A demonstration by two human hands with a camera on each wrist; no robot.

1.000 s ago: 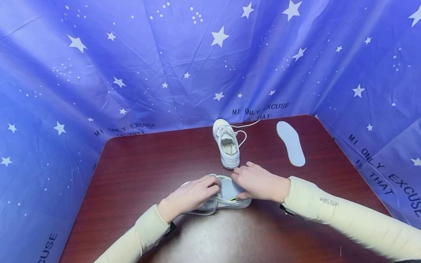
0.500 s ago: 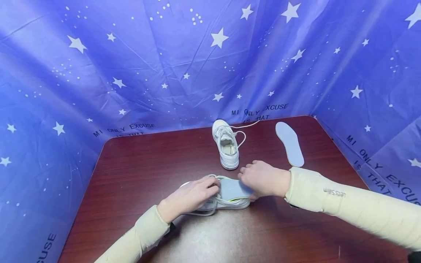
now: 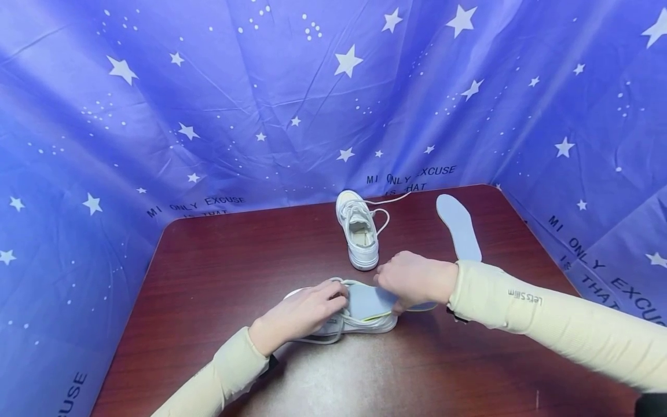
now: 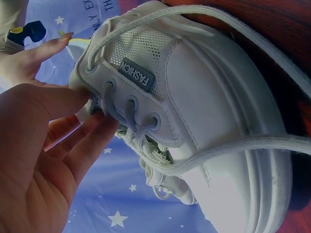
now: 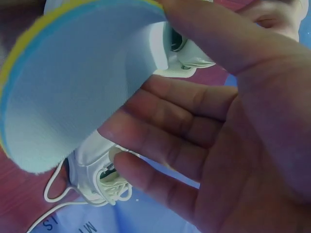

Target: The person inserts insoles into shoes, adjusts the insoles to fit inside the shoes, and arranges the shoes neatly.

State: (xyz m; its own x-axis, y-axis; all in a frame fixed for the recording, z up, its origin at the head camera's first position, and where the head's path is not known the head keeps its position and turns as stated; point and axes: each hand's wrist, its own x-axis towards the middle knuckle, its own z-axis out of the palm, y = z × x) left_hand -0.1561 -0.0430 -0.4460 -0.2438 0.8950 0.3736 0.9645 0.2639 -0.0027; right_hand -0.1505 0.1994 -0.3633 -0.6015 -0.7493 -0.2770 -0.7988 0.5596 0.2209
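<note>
A white lace-up sneaker (image 3: pixel 384 324) lies sideways near the middle of the table, toe to the left. My left hand (image 3: pixel 302 313) pinches its tongue and eyelet edge between thumb and fingers, as the left wrist view shows close up beside the laces (image 4: pixel 131 109). A light blue insole (image 3: pixel 367 301) with a yellow-edged underside sits partly inside the shoe opening. My right hand (image 3: pixel 414 281) grips this insole across its width, thumb on one edge and fingers on the other. Its heel end (image 5: pixel 63 97) sticks out past the shoe's heel, bent upward; the front part is hidden inside.
Behind the hands stands a second white sneaker (image 3: pixel 359 231) with loose laces trailing right. Another pale insole (image 3: pixel 458 226) lies flat at the back right, its lower end close to the right sleeve. A blue star-patterned curtain (image 3: pixel 292 87) surrounds the dark red table (image 3: pixel 234 249).
My right hand has shifted right from over the shoe opening toward the heel. More of the insole's surface shows, and its heel end now appears beyond the hand. The left hand stays put.
</note>
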